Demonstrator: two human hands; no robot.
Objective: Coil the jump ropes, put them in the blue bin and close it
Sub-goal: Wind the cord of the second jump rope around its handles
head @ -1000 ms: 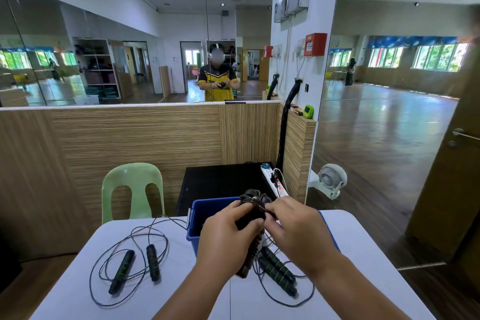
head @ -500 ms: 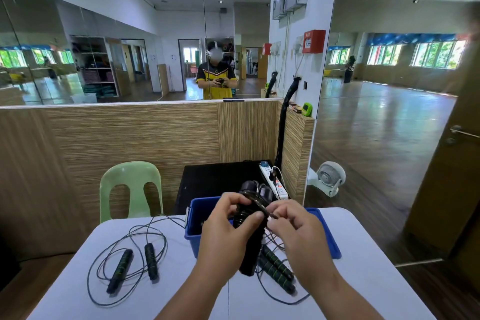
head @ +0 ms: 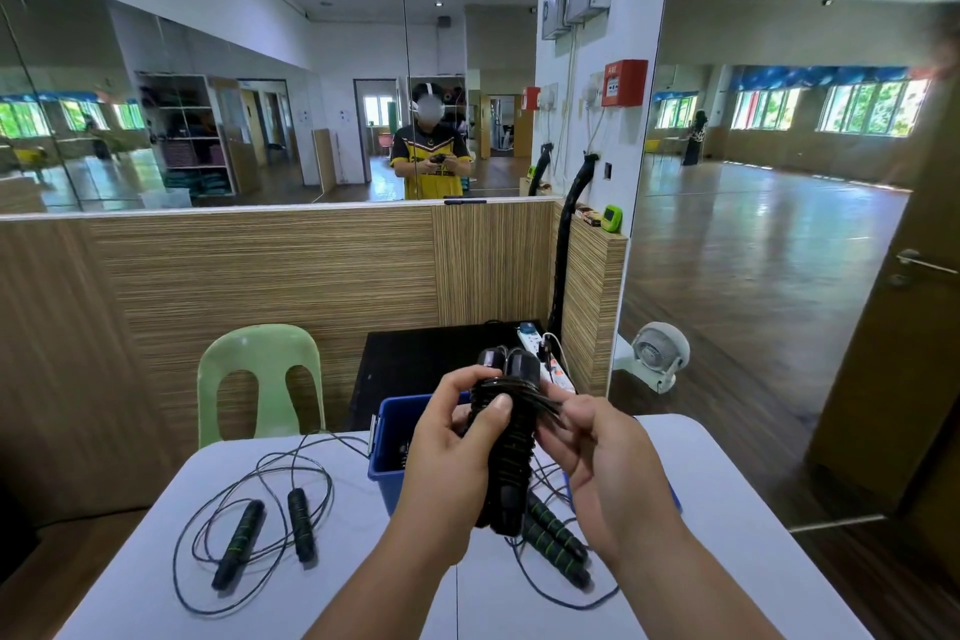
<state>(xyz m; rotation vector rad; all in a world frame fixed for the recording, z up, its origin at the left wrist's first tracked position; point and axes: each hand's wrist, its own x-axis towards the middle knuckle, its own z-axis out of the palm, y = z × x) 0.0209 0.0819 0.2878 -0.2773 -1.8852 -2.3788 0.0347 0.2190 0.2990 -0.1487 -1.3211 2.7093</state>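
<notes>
My left hand (head: 451,452) grips a black jump rope (head: 511,447) by its two handles, held upright above the table with cord wound round their upper part. My right hand (head: 592,457) pinches the bundle of cord just right of the handles. Behind my hands stands the open blue bin (head: 387,437), partly hidden. A second rope (head: 553,538) with green-striped handles lies under my right wrist. A third rope (head: 260,530) lies loosely spread on the left of the white table (head: 332,598).
A green plastic chair (head: 260,379) stands behind the table's left side. A black table with a power strip (head: 545,353) sits behind the bin. A small fan (head: 660,353) is on the floor to the right. A wooden partition and mirror wall face me.
I have lifted the handles higher and more upright. My right hand has drawn the cord out to the right of the handles.
</notes>
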